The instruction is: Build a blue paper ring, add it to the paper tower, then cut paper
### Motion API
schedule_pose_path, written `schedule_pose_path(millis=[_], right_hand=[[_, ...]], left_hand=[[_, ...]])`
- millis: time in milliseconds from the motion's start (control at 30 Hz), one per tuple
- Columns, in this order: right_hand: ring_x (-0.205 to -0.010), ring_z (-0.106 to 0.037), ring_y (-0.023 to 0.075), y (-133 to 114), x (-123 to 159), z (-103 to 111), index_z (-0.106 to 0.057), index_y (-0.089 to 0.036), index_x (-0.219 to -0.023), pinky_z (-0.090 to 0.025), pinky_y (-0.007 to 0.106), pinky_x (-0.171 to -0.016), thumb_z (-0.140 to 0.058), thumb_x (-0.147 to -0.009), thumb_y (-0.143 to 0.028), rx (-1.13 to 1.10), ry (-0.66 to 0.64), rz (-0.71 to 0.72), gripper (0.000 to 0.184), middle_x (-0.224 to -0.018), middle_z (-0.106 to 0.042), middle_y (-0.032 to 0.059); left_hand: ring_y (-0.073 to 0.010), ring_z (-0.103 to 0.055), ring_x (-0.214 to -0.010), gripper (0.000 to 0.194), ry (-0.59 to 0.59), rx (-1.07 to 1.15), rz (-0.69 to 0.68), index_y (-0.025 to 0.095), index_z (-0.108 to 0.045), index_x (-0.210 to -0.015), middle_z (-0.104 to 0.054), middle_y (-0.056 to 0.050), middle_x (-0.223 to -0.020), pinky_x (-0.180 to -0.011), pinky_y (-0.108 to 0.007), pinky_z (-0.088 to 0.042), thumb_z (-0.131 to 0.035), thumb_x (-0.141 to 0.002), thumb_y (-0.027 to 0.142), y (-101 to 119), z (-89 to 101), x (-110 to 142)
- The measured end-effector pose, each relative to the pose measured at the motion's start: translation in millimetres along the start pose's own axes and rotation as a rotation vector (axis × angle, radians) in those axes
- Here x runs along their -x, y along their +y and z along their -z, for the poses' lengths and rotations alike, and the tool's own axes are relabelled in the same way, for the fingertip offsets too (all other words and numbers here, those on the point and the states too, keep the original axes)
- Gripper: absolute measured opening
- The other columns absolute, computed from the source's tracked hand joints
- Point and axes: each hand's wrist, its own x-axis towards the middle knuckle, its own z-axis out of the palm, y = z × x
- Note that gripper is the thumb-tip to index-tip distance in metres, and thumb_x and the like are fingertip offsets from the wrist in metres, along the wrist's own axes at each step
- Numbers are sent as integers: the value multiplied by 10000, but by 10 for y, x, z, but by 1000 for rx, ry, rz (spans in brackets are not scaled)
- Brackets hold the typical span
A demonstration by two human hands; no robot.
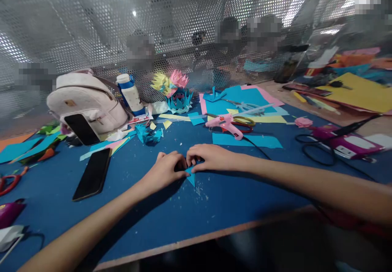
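A small folded piece of blue paper (191, 178) lies on the blue tabletop, its pointed end toward me. My left hand (168, 168) pinches its left side between thumb and curled fingers. From the right, my right hand (208, 157) presses on the same piece, thumb and fingertips closed at its upper edge. The two hands almost meet, and they cover the upper part of the paper. Just beyond my right hand are a blue paper strip (248, 140) and a pink glue gun (225, 125). Crumpled blue paper (148, 134) sits beyond my left hand.
A phone (92, 175) lies at left; another phone (81, 129) leans on a pale backpack (87, 98). Behind stand a bottle (131, 94) and folded paper flowers (179, 96). Scissors (10, 182) lie far left. A purple device (343, 141) with black cable is at right. A perforated metal screen (183, 23) closes the back.
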Motion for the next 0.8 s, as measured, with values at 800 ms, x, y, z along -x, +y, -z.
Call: schedule_pose_path(millis=[800], right_hand=[[-629,-544,107,57,-152,58,-610,-148,-755,-366,231,-605,-580,-888,-269,-280,25,2,182,-686,-632,-3]], left_hand=[[-122,-546,-568,245,242,714,132,153,-632,-651,-638,-12,-614,-568,-239,-388,-691,-769,359,-114,27,-94]])
